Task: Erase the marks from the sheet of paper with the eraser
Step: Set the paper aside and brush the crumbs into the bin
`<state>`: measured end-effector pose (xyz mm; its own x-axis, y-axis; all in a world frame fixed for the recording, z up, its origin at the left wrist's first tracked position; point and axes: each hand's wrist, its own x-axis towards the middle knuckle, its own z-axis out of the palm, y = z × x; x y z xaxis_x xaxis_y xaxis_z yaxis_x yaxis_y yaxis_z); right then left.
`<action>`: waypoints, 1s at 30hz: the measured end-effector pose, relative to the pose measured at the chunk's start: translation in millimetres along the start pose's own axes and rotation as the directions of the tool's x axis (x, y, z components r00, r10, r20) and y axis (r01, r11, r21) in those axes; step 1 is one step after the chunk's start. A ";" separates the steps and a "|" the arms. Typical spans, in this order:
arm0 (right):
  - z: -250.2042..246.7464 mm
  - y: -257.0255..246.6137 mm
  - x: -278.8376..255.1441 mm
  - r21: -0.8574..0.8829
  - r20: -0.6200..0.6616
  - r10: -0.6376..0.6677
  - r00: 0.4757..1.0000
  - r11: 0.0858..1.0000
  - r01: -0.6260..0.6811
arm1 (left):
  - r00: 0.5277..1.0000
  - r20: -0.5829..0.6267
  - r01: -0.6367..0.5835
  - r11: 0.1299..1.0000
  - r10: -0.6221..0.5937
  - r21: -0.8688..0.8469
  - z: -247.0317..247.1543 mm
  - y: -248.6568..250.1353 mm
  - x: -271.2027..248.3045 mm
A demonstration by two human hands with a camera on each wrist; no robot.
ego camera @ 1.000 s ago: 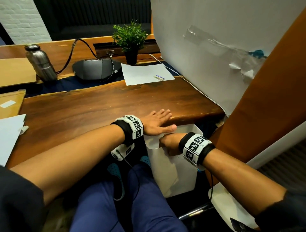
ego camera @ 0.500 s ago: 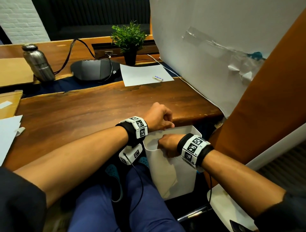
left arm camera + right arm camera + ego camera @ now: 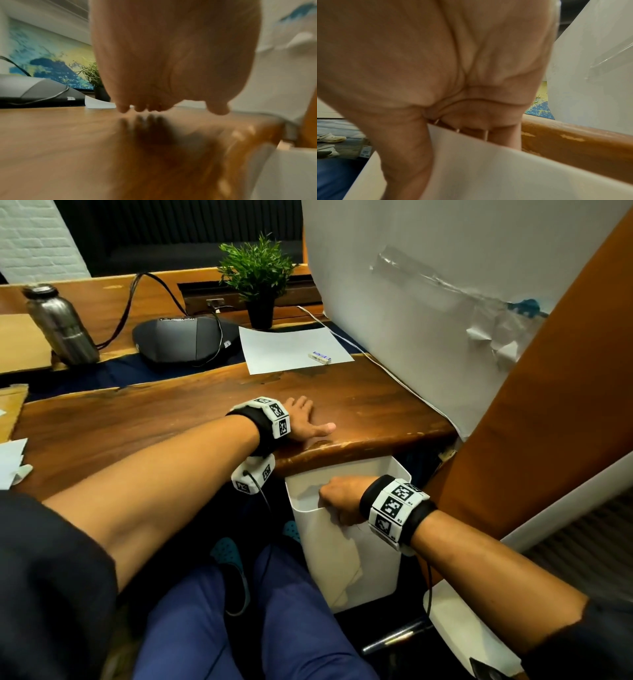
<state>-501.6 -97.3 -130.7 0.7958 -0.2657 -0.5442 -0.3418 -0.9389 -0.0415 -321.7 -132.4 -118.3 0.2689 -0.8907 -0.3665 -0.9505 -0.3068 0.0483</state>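
A white sheet of paper (image 3: 294, 349) lies at the far side of the wooden table (image 3: 171, 419), with a small white eraser (image 3: 320, 357) on its right part. No marks on the sheet can be made out from here. My left hand (image 3: 306, 419) rests flat on the table near its front edge, fingers straight, well short of the sheet. In the left wrist view the fingertips (image 3: 140, 108) touch the wood and a corner of the paper (image 3: 99, 104) shows beyond. My right hand (image 3: 334, 498) grips the rim of a white bin (image 3: 346, 563) below the table edge, thumb outside its wall (image 3: 488, 169).
A steel bottle (image 3: 61, 326) stands at the far left, with a dark speaker unit (image 3: 185, 340) and its cables beside it. A potted plant (image 3: 258, 275) stands behind the sheet. A large white board (image 3: 428, 285) leans along the right. Loose papers (image 3: 12, 463) lie at the left edge.
My left hand, curled over the bin's mouth half a second ago, has moved back up onto the table and lies flat. My right hand still holds the bin's rim.
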 end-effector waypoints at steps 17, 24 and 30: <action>0.7 -4.3 -2.2 -0.065 0.034 0.004 0.999 0.998 -0.002 | 0.973 -0.106 -0.220 0.966 0.207 -0.138 -5.6 21.0 -16.8; -0.4 0.7 -4.8 -0.069 0.017 0.013 1.000 0.998 -0.012 | 0.948 0.034 -0.317 0.948 0.317 0.009 23.5 31.7 -18.7; 1.0 -0.9 -11.7 -0.098 0.008 0.035 0.999 0.995 -0.034 | 0.790 0.176 -0.532 0.799 0.587 -0.279 31.6 34.3 -56.4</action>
<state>-511.1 -93.2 -125.1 0.7792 -0.2968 -0.5521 -0.3180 -0.9462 0.0598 -374.4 -82.1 -125.3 -0.3728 -0.8252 -0.4244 -0.8595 0.1348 0.4930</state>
